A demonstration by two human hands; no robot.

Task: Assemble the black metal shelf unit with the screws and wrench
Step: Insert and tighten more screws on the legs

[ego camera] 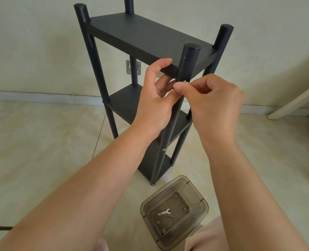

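A black shelf unit (142,36) with three boards and four round posts stands upright on the floor. My right hand (211,104) pinches a small silver screw (186,82) against the near post (188,64), just under the top board. My left hand (155,98) is at the top board's near edge by the same post, thumb over the edge and fingers under it. Another screw head (163,150) sticks out of the near post lower down. A small silver wrench (164,212) lies in the container below.
A clear brownish plastic container (202,211) sits on the tiled floor in front of the shelf, holding several loose screws and an Allen key (161,230). A wall with a socket (133,67) is behind. A white furniture leg (295,104) stands at the right.
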